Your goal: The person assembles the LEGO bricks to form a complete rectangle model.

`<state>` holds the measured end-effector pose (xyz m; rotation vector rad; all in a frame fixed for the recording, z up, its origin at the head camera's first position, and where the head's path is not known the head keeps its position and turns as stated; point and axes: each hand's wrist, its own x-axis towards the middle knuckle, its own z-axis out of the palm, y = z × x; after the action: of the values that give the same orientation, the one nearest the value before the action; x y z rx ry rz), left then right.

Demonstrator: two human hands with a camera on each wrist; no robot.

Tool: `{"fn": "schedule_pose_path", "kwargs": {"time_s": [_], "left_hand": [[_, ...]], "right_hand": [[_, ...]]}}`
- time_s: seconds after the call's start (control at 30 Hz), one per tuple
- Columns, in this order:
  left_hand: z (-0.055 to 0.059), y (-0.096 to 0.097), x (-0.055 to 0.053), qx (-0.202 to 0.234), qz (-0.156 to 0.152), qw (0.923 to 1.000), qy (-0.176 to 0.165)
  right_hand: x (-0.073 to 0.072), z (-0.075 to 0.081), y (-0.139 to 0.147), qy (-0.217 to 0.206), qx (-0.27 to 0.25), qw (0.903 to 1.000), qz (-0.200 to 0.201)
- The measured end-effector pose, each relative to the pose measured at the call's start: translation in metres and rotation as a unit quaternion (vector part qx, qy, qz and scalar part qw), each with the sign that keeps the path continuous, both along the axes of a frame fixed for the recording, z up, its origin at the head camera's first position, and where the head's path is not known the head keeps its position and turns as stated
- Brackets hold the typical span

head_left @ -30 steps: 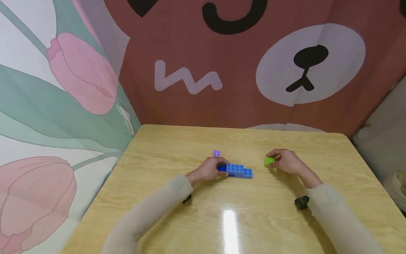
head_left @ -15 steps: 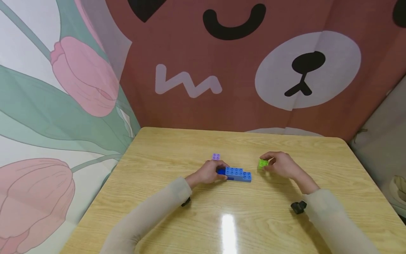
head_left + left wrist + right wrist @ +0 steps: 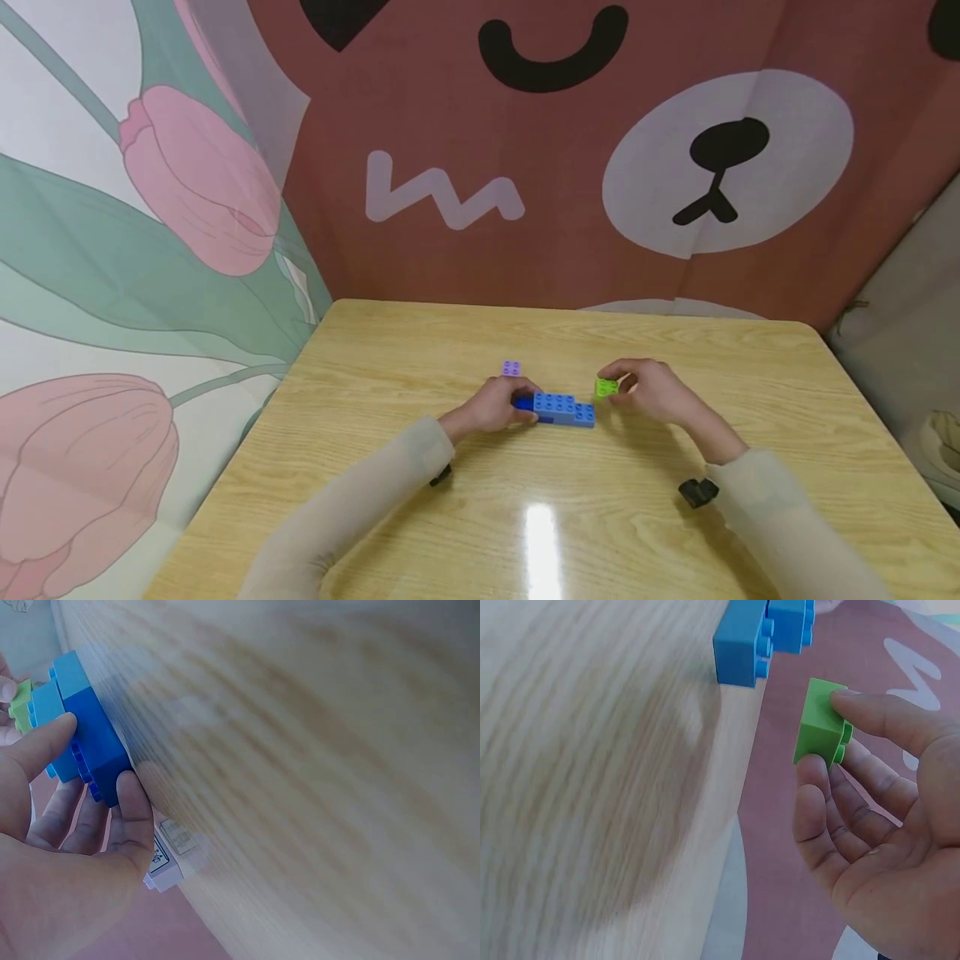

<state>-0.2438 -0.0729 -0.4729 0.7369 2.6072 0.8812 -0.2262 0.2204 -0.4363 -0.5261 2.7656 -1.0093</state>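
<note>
I have a small green brick point(image 3: 821, 724) in my right grip point(image 3: 651, 392). That grip is pinched in narrow, thumb on one flat side and fingers on the other. The green brick looks held up off the tabletop point(image 3: 637, 517), bumps on top, just to the right of the blue stack point(image 3: 555, 408) and not touching it.

I think the green brick is very light and hard. It should not squash or break easily. Its sides look smooth, so it may slip a bit if I pinch only a corner. The best spot to hold seems to be the two flat sides, so the bumps and the bottom are free of fingers.

My left grip point(image 3: 493, 406) holds the left end of the blue stack, where the dark blue brick point(image 3: 101, 742) is. The thumb is on one side and the fingers reach round the other. The stack looks stiff and light too, but a hard tug could pop it apart where the bricks meet. Low on the dark blue brick is a good place to keep it steady.

A purple brick point(image 3: 511, 368) sits on the tabletop, just past my left grip. Nothing holds it.

I cannot find a container with things in it. A pale thing point(image 3: 941, 446) at the far right edge is cut off, so I cannot tell what it is.
</note>
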Motion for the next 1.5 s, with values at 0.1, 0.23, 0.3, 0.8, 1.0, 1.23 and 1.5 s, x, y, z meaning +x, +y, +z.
{"fn": "schedule_pose_path", "kwargs": {"time_s": [0.1, 0.23, 0.3, 0.8, 1.0, 1.23, 1.5], "left_hand": [[0.002, 0.000, 0.001, 0.002, -0.002, 1.0000, -0.003], [0.001, -0.001, 0.001, 0.004, -0.004, 1.0000, -0.001], [0.000, -0.001, 0.000, 0.004, -0.004, 1.0000, 0.001], [0.000, -0.001, -0.001, 0.004, -0.006, 1.0000, 0.006], [0.001, -0.001, -0.001, 0.006, -0.004, 1.0000, 0.000], [0.000, 0.000, 0.000, 0.003, -0.004, 1.0000, 0.000], [0.001, -0.001, -0.002, 0.000, -0.005, 1.0000, 0.005]], "right_hand": [[0.002, -0.001, -0.004, 0.002, 0.002, 1.0000, 0.007], [0.004, -0.002, -0.010, 0.000, 0.003, 1.0000, 0.009], [0.005, -0.002, -0.013, -0.004, 0.002, 1.0000, 0.007], [0.006, -0.010, -0.028, -0.008, 0.008, 0.9998, 0.019], [0.006, -0.012, -0.031, -0.017, 0.009, 0.9996, 0.020], [0.006, -0.014, -0.032, -0.019, 0.007, 0.9995, 0.024], [0.004, -0.014, -0.032, 0.001, 0.022, 0.9992, 0.034]]}}
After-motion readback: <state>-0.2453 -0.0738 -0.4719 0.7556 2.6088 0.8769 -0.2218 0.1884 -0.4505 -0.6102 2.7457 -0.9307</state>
